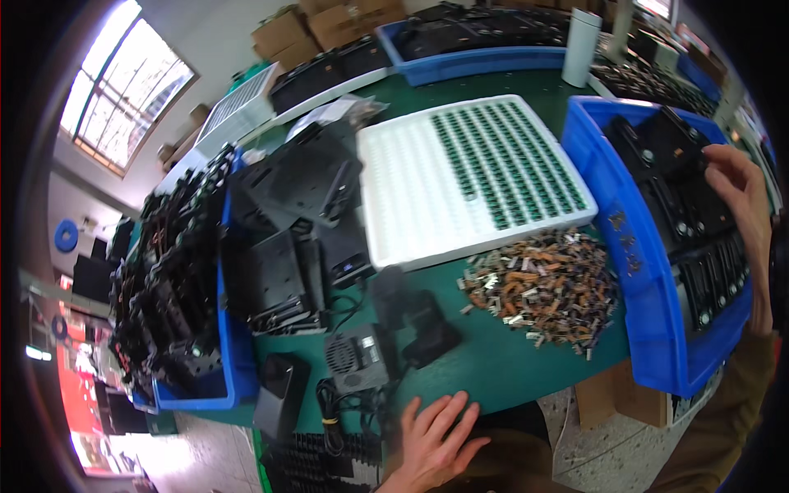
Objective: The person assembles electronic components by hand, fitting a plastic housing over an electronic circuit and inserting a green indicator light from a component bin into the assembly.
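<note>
My left hand lies at the table's near edge with its fingers spread, holding nothing. To the right, my right hand reaches over a blue plastic bin. Its thumb and fingers are bent together at the edge of a black plastic casing on top of the bin's contents. Several similar black casings stand in a row in the bin's nearer part. Just beyond my left hand are a black plastic piece and a small grey device with a round speaker grille.
A white foam tray holds rows of small green circuit boards. A heap of small metal-and-orange parts lies before it. Black casings are stacked left, beside a full blue bin. A white bottle stands at the back.
</note>
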Tool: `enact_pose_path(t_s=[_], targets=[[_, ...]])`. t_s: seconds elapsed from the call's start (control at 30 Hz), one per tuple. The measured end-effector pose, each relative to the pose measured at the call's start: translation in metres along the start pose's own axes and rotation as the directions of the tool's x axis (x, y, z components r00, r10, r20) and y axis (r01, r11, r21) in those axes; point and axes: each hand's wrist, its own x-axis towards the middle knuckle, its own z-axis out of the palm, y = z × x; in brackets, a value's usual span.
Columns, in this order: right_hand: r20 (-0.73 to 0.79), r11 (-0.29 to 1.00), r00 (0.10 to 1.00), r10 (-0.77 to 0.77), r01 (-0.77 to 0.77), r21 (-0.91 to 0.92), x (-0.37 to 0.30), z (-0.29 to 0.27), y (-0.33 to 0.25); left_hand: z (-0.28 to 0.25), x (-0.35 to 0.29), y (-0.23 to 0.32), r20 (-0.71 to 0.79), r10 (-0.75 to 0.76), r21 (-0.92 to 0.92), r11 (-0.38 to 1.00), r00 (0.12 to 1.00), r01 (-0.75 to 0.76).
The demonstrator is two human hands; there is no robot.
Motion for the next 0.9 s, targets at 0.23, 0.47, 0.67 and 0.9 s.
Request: enact_pose_path(t_s=[0.23,0.47,0.67,0.9], targets=[[0.513,0.933,0.812,-0.277,0.1,0.346,-0.027,0.131,-0.213,-0.002,-0.004,-0.007,-0.185,0.055,-0.108,0.991,0.981,-0.076],[0.558,0.891,0.695,-0.453,0.332,0.31,0.021,0.318,-0.255,0.008,-0.008,-0.014,-0.212,0.079,-0.084,0.992,0.974,-0.099],[0.575,0.914,0.758,-0.307,0.403,-0.043,0.034,0.39,-0.281,0.006,-0.005,-0.015,-0.214,0.127,-0.09,0.985,0.969,-0.149],[0.581,0.878,0.752,-0.311,0.462,-0.127,0.033,0.409,-0.293,0.006,-0.01,-0.017,-0.214,0.133,-0.075,0.986,0.968,-0.152]])
